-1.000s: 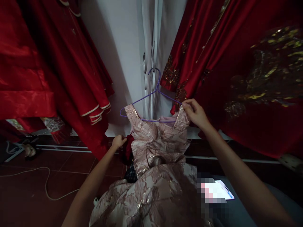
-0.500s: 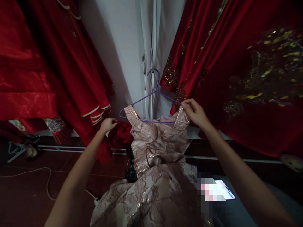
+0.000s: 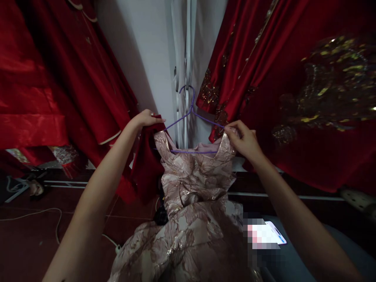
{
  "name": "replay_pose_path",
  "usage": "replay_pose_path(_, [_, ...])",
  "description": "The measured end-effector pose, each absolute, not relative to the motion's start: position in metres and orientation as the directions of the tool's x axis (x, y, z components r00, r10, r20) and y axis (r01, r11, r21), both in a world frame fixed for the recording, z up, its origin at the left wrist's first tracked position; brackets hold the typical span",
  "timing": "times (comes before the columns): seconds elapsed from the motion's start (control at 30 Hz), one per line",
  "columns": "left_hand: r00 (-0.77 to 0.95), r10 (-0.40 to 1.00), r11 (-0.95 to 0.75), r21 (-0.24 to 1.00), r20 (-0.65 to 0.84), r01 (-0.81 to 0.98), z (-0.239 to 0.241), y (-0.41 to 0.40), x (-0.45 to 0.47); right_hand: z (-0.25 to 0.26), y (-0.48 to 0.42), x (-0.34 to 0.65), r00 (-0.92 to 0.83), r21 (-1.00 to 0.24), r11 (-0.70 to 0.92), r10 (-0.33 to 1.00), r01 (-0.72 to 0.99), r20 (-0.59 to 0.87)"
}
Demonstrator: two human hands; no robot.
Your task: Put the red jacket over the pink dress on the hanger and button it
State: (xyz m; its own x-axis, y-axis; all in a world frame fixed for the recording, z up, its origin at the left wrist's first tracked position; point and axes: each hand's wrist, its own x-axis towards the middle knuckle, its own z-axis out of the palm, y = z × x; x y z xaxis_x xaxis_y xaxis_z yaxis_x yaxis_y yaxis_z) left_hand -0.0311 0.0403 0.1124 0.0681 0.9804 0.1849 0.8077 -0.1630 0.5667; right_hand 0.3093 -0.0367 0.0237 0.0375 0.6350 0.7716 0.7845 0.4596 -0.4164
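A purple hanger (image 3: 191,110) carries a sleeveless pale pink dress (image 3: 194,172) with shiny gold patterning, its bodice facing me and its skirt spreading down toward the bottom edge. My right hand (image 3: 243,137) is closed on the dress's right strap where it meets the hanger's end. At the other end, my left hand (image 3: 148,118) is closed on a dark red cloth (image 3: 148,164), which hangs beside the left strap. That cloth covers the left tip of the hanger; I cannot tell whether it is looped over it.
Red garments hang on the left (image 3: 32,90) and red gowns with gold sequins (image 3: 331,90) on the right. White uprights (image 3: 183,51) stand behind the hanger. A lit phone (image 3: 274,233) lies at lower right. A white cable (image 3: 60,219) crosses the tiled floor (image 3: 23,246).
My left hand has moved up and right to the hanger's left end, lifting the dark red cloth beside the dress strap. My right hand keeps its grip on the other strap.
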Motion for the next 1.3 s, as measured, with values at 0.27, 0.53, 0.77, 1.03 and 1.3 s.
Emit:
replay_pose_path(0.27, [0.258,0.954,-0.297,0.369,0.152,0.881,0.112,0.019,-0.037,0.026,-0.031,0.314,0.037,-0.419,0.458,0.639,0.784,0.768])
replay_pose_path(0.53, [0.181,0.949,-0.309,0.649,0.257,0.695,0.086,0.015,-0.036,0.027,-0.033,0.309,0.024,-0.403,0.449,0.644,0.797,0.764])
replay_pose_path(0.77, [0.267,0.699,-0.698,0.553,0.663,0.454,0.089,0.026,0.036,0.026,-0.038,0.301,0.014,-0.498,0.455,0.728,0.738,0.686])
replay_pose_path(1.03, [0.455,0.848,-0.527,0.514,0.27,0.677,0.102,0.021,0.005,0.059,0.017,0.29,-0.359,-0.72,0.141,0.92,0.68,-0.159])
replay_pose_path(1.3, [0.436,0.891,-0.337,0.825,0.124,0.454,0.101,0.028,-0.007,0.06,0.035,0.224,-0.726,-0.863,0.239,0.661,0.446,-0.192])
